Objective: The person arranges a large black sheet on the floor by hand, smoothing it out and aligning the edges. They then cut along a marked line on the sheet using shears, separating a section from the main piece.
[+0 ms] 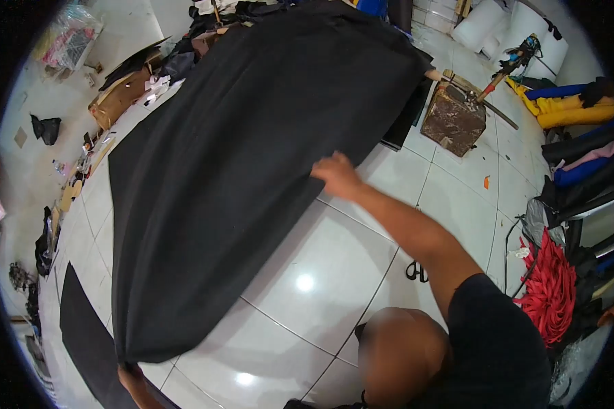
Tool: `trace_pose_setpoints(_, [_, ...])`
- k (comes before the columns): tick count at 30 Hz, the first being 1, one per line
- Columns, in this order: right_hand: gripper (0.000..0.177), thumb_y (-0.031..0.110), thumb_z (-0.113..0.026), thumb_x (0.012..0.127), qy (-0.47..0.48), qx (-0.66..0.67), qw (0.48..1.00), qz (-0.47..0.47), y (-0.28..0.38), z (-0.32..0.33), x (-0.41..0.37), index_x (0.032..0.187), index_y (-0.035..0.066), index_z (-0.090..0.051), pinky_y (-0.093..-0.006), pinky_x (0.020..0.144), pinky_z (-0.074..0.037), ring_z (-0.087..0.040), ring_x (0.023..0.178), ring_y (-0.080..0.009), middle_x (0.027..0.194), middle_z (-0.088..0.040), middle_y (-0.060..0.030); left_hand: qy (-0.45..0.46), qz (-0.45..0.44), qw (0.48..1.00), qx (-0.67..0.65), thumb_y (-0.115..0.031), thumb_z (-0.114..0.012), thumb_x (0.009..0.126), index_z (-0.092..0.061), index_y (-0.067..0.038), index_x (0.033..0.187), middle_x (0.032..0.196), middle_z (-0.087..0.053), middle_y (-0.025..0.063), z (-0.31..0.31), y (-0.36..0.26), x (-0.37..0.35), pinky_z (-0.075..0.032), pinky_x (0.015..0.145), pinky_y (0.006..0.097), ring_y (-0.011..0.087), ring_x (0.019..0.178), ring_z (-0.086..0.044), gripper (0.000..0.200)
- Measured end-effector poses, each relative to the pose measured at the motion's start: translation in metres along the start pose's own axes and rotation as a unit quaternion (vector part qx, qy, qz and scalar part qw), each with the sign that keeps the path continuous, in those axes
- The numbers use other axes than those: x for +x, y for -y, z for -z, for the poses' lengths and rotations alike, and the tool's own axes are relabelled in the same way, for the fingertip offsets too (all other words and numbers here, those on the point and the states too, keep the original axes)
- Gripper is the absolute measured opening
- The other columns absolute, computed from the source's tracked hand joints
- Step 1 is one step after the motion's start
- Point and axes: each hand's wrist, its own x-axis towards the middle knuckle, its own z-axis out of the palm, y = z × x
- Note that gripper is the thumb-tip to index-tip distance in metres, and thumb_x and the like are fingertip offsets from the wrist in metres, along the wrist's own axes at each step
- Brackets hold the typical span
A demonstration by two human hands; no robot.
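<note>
A large black fabric sheet (pixel 252 150) spreads across the middle of the view, its surface rippled in long soft folds. My right hand (pixel 338 176) is closed on its near right edge, with the arm stretched out from the lower right. At the lower left, my left hand (pixel 133 382) grips the sheet's gathered corner; part of this hand is cut off by the frame. Beside that corner lies a separate black piece (pixel 82 334). Black-handled scissors (pixel 417 271) rest on the floor under my right arm, their blades mostly hidden.
White floor tiles (pixel 320 266) show around the sheet. A worn brown block (pixel 455 119) with tools on top stands beyond its right side. Red strips (pixel 547 290) are heaped at right, below fabric rolls (pixel 580 112). Scraps and cardboard (pixel 121 97) line the left.
</note>
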Motion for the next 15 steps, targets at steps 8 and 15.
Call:
trace_pose_setpoints(8, [0.037,0.006,-0.065,0.074,0.188,0.078,0.979,-0.002,0.099,-0.048,-0.101,0.11,0.012,-0.065,-0.0462,0.106,-0.04,-0.059,0.116,-0.0247,0.113,-0.066,-0.0054,-0.028,0.169,0.966,0.192,-0.033,-0.063,0.091,-0.061,-0.013,0.104,0.066,-0.05,-0.0001,0.214,0.146,-0.093,-0.041,0.044,0.0287,0.0126,0.053,-0.047,0.024])
trace_pose_setpoints(15, [0.039,0.005,-0.07,0.075,0.088,0.104,0.991,0.018,0.085,-0.029,-0.158,0.114,0.009,-0.069,-0.0434,0.093,-0.048,-0.063,0.108,-0.0321,0.117,-0.068,-0.0128,-0.002,0.172,0.978,0.121,-0.023,-0.06,0.095,-0.059,-0.007,0.11,0.091,-0.066,0.0068,0.191,0.151,-0.158,-0.051,0.058,0.0344,0.0212,0.077,-0.065,0.022])
